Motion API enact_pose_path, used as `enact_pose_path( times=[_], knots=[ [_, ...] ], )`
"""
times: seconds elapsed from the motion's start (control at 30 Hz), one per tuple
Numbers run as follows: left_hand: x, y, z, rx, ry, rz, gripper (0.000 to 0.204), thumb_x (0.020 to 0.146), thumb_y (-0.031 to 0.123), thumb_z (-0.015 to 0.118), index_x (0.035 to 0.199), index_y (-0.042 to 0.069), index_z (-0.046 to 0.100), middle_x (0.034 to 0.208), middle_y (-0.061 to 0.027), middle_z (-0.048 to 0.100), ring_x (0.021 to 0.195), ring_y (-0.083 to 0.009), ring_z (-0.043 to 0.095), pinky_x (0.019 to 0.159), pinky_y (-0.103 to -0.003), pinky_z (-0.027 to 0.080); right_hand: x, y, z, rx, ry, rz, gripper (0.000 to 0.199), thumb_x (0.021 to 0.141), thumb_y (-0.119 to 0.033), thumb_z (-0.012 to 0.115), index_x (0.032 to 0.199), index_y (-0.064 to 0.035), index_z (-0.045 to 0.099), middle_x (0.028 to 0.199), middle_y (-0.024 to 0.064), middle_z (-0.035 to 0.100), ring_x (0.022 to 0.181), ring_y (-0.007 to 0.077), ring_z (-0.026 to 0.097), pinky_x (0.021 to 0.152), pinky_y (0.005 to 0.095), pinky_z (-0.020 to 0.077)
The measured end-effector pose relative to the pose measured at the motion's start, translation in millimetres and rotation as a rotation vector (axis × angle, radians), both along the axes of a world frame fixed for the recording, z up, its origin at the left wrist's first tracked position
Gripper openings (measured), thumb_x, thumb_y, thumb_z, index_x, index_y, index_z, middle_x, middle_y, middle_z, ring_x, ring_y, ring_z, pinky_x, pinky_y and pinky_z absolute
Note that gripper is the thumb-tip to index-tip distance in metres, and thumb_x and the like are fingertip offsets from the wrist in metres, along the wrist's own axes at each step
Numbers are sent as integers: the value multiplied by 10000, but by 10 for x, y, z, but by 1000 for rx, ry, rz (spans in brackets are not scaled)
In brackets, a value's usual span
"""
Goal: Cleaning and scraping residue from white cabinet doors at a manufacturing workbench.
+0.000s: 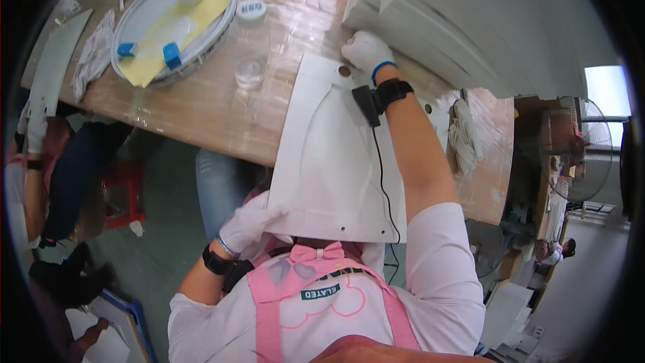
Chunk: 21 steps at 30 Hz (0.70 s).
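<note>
The flat white moulded plastic panel (pixel 336 161) lies over the edge of the brown wooden tabletop (pixel 222 104). The gloved left hand (pixel 250 223) pinches its near corner; the gloved right hand (pixel 366 50) fingers press together on its far corner. Beyond the panel lies a small round white label (pixel 251 9).

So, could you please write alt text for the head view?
A person in white gloves holds a flat white panel, the left hand at its near corner and the right hand at its far edge, over a wooden table bearing a round tray.

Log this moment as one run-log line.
left hand: gloved, grips near corner of white panel | right hand: gloved, holds far corner | panel: tilted over wooden table edge
</note>
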<state>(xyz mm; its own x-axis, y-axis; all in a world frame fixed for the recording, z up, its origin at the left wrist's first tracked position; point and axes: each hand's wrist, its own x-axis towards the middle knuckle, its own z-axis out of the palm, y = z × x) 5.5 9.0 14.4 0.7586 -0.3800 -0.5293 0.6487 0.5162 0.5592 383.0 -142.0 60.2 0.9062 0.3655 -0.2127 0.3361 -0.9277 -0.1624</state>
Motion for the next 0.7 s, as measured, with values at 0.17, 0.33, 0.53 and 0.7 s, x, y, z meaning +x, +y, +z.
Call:
enact_pose_path(
  times=[0.17,0.33,0.53,0.7],
  knots=[
    [-64,-36,-78,-46,-5,49,424,1037,290,546,1329,-14,505,1175,-99,641,994,-201,674,727,-370,625,-27,-251,-106,168,-149,-1,340,825,-279,565,1062,-72,691,1036,189,706,1020,381,652,901,454,509],
    [-172,-83,-67,-68,-8,165,435,1068,337,475,1312,-20,519,1193,-132,643,1056,-223,669,830,-381,617,-592,-380,274,369,-104,-18,297,865,-278,560,1053,-83,684,982,145,713,961,321,669,846,405,511],
    [-302,-172,-13,-51,-43,235,489,1073,392,436,1317,-24,514,1196,-148,650,1035,-236,684,838,-378,615,-2212,-1000,441,625,441,33,256,934,-111,513,1151,-49,635,902,84,670,844,174,634,789,327,500],
    [-363,-178,31,-5,-81,102,570,1038,480,476,1338,-3,516,1192,-139,659,974,-235,699,798,-356,612,-3045,-1006,138,625,97,302,312,934,-23,515,1218,-65,637,885,94,628,794,234,609,731,350,496]
  ],
)
